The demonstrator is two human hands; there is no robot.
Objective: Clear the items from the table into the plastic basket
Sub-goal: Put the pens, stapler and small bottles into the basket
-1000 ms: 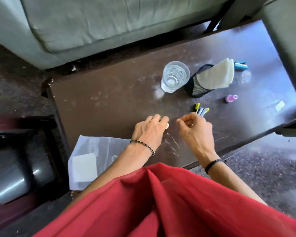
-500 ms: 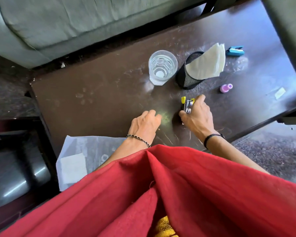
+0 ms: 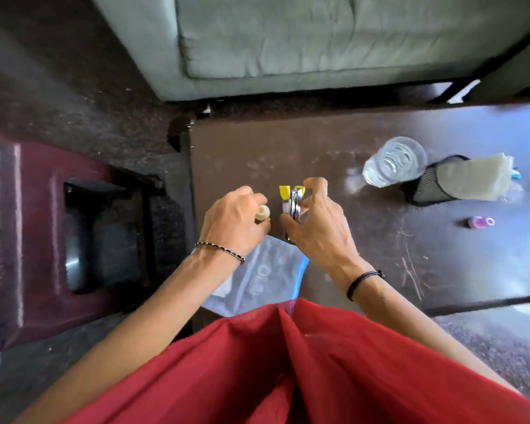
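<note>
My right hand (image 3: 315, 228) grips a bundle of silver pens with yellow caps (image 3: 291, 198), lifted over the dark brown table (image 3: 318, 142). My left hand (image 3: 233, 218) is closed on a small cream-coloured object (image 3: 262, 212) right beside the pens. A clear glass (image 3: 393, 162), a black mesh cup (image 3: 429, 186) with a folded white cloth (image 3: 478, 180), a small pink bottle (image 3: 481, 222) and a blue item (image 3: 515, 174) lie on the table to the right. A maroon plastic basket (image 3: 40, 209) sits on the floor left of the table.
A clear plastic bag (image 3: 266, 273) lies under my wrists at the table's near edge. A grey sofa (image 3: 318, 41) runs along the far side. Red cloth (image 3: 288, 362) covers my lap.
Both hands rose off the table and shifted toward its left end, the right carrying the pens, the left holding the small cream object. The camera has swung left, bringing the basket into view.
</note>
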